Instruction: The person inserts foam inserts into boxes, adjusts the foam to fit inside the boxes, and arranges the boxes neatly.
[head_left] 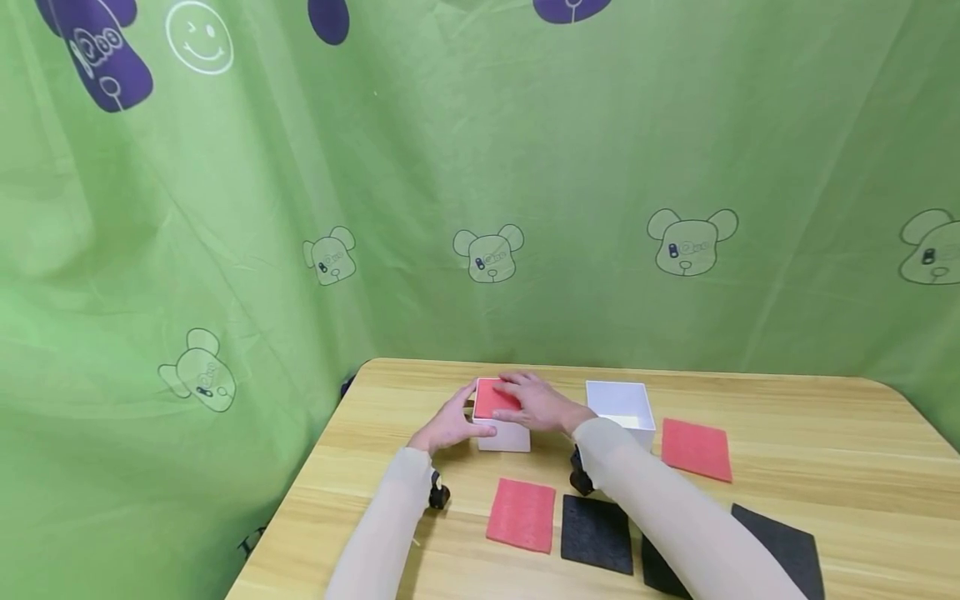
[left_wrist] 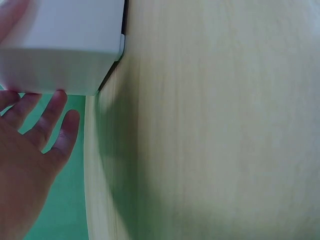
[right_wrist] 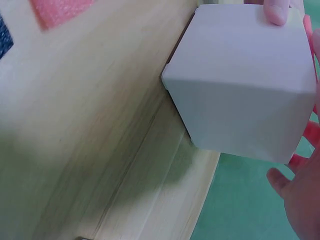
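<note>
A white box [head_left: 504, 437] stands at the table's back, left of the middle, with a red felt square [head_left: 491, 402] lying in its top opening. My left hand [head_left: 450, 427] holds the box from the left, thumb on the front wall and fingers spread along the side. On the felt lie the fingers of my right hand [head_left: 542, 404], pressing from the right. In the left wrist view my left hand [left_wrist: 30, 150] has its fingertips along the box wall [left_wrist: 60, 30]. From the right wrist, two plain walls of the box [right_wrist: 240, 100] show, while the felt is mostly hidden.
Right of the hands stands a second white box [head_left: 618, 400], its top open. A red felt square [head_left: 696, 450] lies beside it. Nearer me are another red square [head_left: 521, 515], a black square [head_left: 596, 533] and more black felt [head_left: 787, 546]. A green curtain [head_left: 562, 167] hangs behind the table.
</note>
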